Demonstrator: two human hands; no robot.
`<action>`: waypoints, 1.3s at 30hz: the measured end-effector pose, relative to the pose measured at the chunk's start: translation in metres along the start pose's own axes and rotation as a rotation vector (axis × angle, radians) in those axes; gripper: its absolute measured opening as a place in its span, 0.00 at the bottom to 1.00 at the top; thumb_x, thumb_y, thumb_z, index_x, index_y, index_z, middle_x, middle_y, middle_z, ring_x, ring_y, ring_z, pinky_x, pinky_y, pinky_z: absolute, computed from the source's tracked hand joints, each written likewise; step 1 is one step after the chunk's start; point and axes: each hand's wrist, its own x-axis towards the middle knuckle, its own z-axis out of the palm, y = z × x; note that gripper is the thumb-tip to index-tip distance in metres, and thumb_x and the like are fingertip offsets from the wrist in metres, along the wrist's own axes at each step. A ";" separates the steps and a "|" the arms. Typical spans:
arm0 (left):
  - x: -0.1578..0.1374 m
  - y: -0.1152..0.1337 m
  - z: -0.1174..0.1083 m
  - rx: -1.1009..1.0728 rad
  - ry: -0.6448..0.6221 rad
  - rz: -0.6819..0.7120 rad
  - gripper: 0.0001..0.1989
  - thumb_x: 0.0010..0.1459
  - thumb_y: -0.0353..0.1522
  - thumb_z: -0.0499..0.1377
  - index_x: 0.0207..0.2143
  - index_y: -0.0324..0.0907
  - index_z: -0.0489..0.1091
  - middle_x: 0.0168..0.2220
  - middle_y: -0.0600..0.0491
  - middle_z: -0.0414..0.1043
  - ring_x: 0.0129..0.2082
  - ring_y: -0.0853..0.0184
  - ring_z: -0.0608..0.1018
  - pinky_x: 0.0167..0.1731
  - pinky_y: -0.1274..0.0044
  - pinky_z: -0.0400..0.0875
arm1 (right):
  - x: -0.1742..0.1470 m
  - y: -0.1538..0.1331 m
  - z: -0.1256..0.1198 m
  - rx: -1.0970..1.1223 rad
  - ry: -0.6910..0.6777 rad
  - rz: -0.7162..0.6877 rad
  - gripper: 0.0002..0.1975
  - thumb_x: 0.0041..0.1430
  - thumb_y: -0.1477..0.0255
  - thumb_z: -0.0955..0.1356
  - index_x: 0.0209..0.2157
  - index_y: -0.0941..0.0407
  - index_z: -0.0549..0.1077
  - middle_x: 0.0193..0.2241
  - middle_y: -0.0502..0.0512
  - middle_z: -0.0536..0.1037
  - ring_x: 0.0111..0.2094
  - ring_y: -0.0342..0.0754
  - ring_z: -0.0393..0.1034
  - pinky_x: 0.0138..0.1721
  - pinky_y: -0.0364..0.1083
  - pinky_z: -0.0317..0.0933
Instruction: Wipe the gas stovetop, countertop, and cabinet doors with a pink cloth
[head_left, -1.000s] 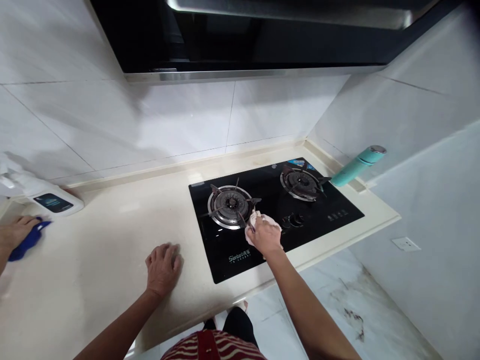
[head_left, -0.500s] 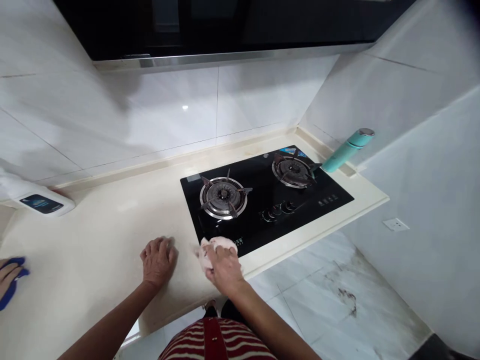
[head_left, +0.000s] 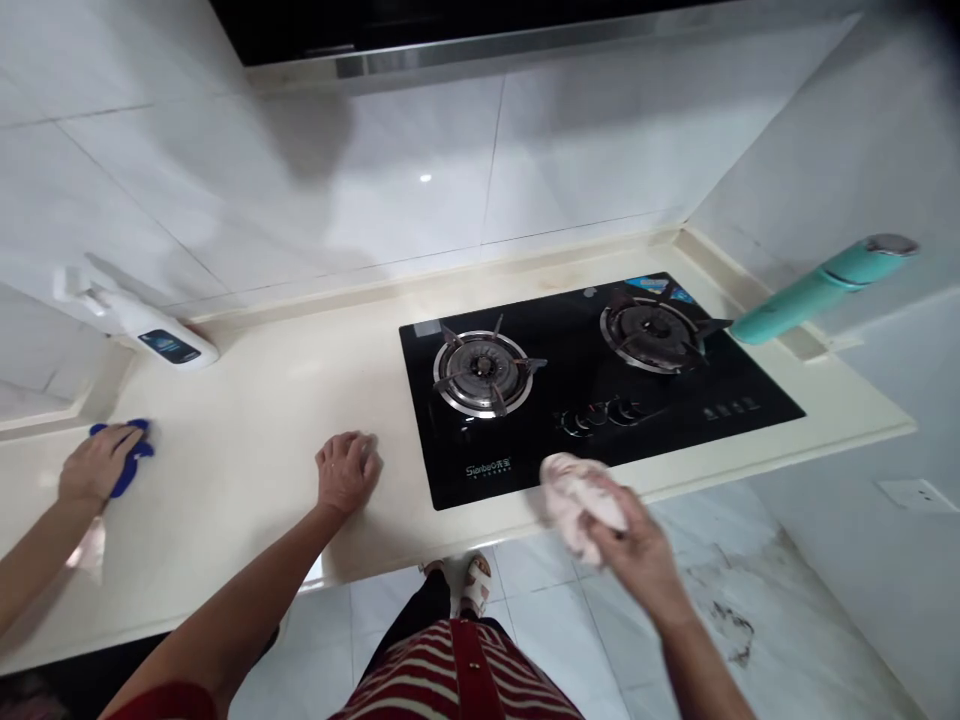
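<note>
Step in hand: I read it as wiping down the black hob [head_left: 529, 435], me at its front edge.
Right hand [head_left: 641, 548]: gripping the pinkish-white cloth [head_left: 568, 492], thumb and fingers round its near-right end; blurred, exact finger placing unclear.
Cloth spot: at the front edge of the hob and counter [head_left: 292, 400], right of the logo [head_left: 487, 468], nearer me than the knobs [head_left: 600, 415]. Lower folds show past the counter's front edge. Touching the glass or just above it: can't tell.
Cloth long axis: soft bunch, no firm axis. Longer way runs slantwise, far left to near right, into my grip. Free end points away from me and leftward, roughly at the left burner [head_left: 484, 372].
Next move calls for: my judgement, loose folds gathered under my palm and pressed flat if the glass gets another stroke; near the burners, mind the pan supports, cloth could snag.
Left hand [head_left: 346, 472]: palm down on the counter, left of the hob, fingers loosely bent, nothing seen in it; probably bracing me.
Far left: another person's hand [head_left: 94, 465] on a blue cloth [head_left: 133, 470]; white spray bottle [head_left: 161, 335] behind.
</note>
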 end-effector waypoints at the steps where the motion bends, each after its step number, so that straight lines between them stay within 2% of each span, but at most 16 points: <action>1: 0.000 0.000 0.000 -0.001 -0.003 -0.005 0.17 0.61 0.36 0.57 0.51 0.45 0.74 0.54 0.42 0.70 0.54 0.52 0.69 0.53 0.60 0.62 | 0.010 0.017 -0.017 -0.102 0.093 0.058 0.29 0.57 0.59 0.66 0.59 0.51 0.68 0.56 0.56 0.71 0.49 0.51 0.71 0.43 0.47 0.70; 3: 0.000 0.001 0.001 0.003 -0.009 -0.013 0.16 0.61 0.36 0.57 0.50 0.45 0.75 0.54 0.43 0.69 0.55 0.52 0.68 0.53 0.60 0.62 | 0.027 0.046 -0.034 -0.332 0.221 0.187 0.31 0.54 0.55 0.66 0.58 0.51 0.70 0.53 0.56 0.73 0.48 0.54 0.70 0.42 0.49 0.68; 4: 0.000 0.001 0.001 0.006 -0.009 -0.015 0.16 0.60 0.36 0.58 0.50 0.45 0.75 0.54 0.43 0.69 0.55 0.52 0.68 0.53 0.60 0.62 | 0.032 0.057 -0.033 -0.433 0.256 0.233 0.32 0.53 0.55 0.65 0.58 0.52 0.70 0.53 0.57 0.73 0.47 0.56 0.70 0.42 0.50 0.67; 7: -0.001 0.001 0.002 0.010 -0.002 -0.019 0.17 0.59 0.36 0.58 0.50 0.45 0.74 0.55 0.43 0.69 0.55 0.52 0.68 0.52 0.61 0.62 | 0.026 0.063 0.004 -0.579 0.235 0.203 0.32 0.57 0.54 0.63 0.59 0.55 0.69 0.50 0.61 0.73 0.40 0.54 0.69 0.36 0.49 0.64; 11: -0.002 0.002 0.004 0.005 0.014 -0.026 0.16 0.59 0.35 0.58 0.50 0.45 0.74 0.54 0.43 0.69 0.55 0.52 0.68 0.53 0.61 0.62 | -0.017 0.019 0.088 -0.569 -0.038 -0.049 0.28 0.62 0.60 0.62 0.60 0.57 0.67 0.42 0.62 0.73 0.33 0.50 0.64 0.34 0.48 0.61; 14: -0.003 0.001 0.006 -0.004 0.023 -0.031 0.16 0.60 0.36 0.58 0.50 0.45 0.74 0.54 0.43 0.70 0.55 0.53 0.68 0.53 0.62 0.62 | -0.045 -0.024 0.144 -0.537 -0.283 -0.257 0.29 0.57 0.66 0.67 0.61 0.53 0.67 0.44 0.60 0.72 0.39 0.52 0.65 0.43 0.51 0.61; 17: -0.004 0.000 0.007 -0.008 0.037 -0.035 0.16 0.60 0.37 0.58 0.50 0.44 0.74 0.53 0.43 0.70 0.54 0.53 0.69 0.52 0.62 0.63 | -0.058 -0.053 0.181 -0.389 -0.468 -0.439 0.31 0.53 0.68 0.69 0.60 0.52 0.68 0.49 0.60 0.71 0.48 0.56 0.65 0.53 0.56 0.58; 19: -0.005 -0.002 0.007 -0.008 0.048 -0.036 0.16 0.61 0.37 0.58 0.50 0.43 0.74 0.53 0.42 0.70 0.54 0.52 0.69 0.51 0.62 0.63 | -0.059 -0.064 0.194 -0.172 -0.572 -0.486 0.30 0.53 0.68 0.69 0.59 0.52 0.69 0.50 0.60 0.71 0.51 0.57 0.65 0.56 0.57 0.58; 21: -0.006 -0.003 0.007 -0.007 0.055 -0.032 0.16 0.61 0.37 0.58 0.50 0.43 0.74 0.53 0.42 0.70 0.54 0.52 0.69 0.51 0.62 0.63 | -0.055 -0.072 0.197 0.150 -0.653 -0.428 0.28 0.55 0.67 0.68 0.59 0.52 0.69 0.53 0.58 0.71 0.55 0.55 0.65 0.60 0.55 0.58; 23: -0.006 -0.003 0.006 -0.008 0.055 -0.027 0.16 0.61 0.37 0.58 0.49 0.43 0.74 0.53 0.42 0.71 0.53 0.53 0.70 0.51 0.62 0.64 | -0.045 -0.077 0.191 0.468 -0.660 -0.255 0.27 0.60 0.66 0.65 0.61 0.53 0.65 0.58 0.57 0.69 0.59 0.51 0.64 0.63 0.52 0.58; 26: -0.005 -0.003 0.006 -0.012 0.058 -0.031 0.16 0.60 0.37 0.58 0.49 0.44 0.74 0.53 0.42 0.71 0.53 0.53 0.70 0.51 0.62 0.64 | -0.014 -0.071 0.170 0.694 -0.607 0.010 0.28 0.66 0.59 0.62 0.64 0.52 0.59 0.61 0.58 0.67 0.60 0.49 0.63 0.63 0.51 0.60; 28: -0.005 -0.003 0.006 -0.017 0.060 -0.035 0.16 0.60 0.37 0.58 0.49 0.44 0.74 0.53 0.42 0.70 0.53 0.52 0.70 0.52 0.62 0.64 | 0.014 -0.055 0.150 0.588 -0.536 0.038 0.30 0.65 0.54 0.63 0.63 0.52 0.62 0.59 0.58 0.68 0.60 0.51 0.64 0.62 0.53 0.61; 31: -0.005 -0.004 0.006 -0.028 0.056 -0.035 0.16 0.60 0.37 0.58 0.49 0.43 0.74 0.52 0.42 0.71 0.53 0.52 0.70 0.51 0.62 0.64 | 0.046 -0.020 0.114 0.295 -0.285 0.006 0.32 0.56 0.49 0.67 0.55 0.55 0.70 0.56 0.63 0.67 0.59 0.56 0.62 0.61 0.59 0.60; 34: -0.006 -0.004 0.007 -0.035 0.049 -0.035 0.16 0.60 0.37 0.58 0.49 0.43 0.74 0.53 0.42 0.71 0.53 0.53 0.70 0.52 0.62 0.64 | 0.052 0.007 0.085 0.146 -0.112 0.002 0.32 0.56 0.50 0.67 0.56 0.56 0.70 0.57 0.65 0.64 0.54 0.57 0.64 0.54 0.59 0.65; 36: -0.006 -0.003 0.007 -0.035 0.045 -0.041 0.16 0.60 0.37 0.58 0.50 0.44 0.73 0.53 0.42 0.70 0.54 0.53 0.69 0.52 0.62 0.64 | 0.045 0.011 0.079 0.064 -0.052 -0.058 0.28 0.62 0.52 0.64 0.58 0.53 0.69 0.57 0.63 0.65 0.54 0.55 0.65 0.48 0.54 0.68; 39: -0.007 -0.002 0.006 -0.031 0.039 -0.047 0.16 0.60 0.36 0.58 0.50 0.44 0.73 0.54 0.42 0.70 0.54 0.53 0.69 0.53 0.61 0.63 | 0.035 -0.001 0.099 -0.088 -0.022 -0.216 0.28 0.67 0.52 0.62 0.62 0.52 0.66 0.62 0.64 0.60 0.63 0.58 0.57 0.55 0.57 0.65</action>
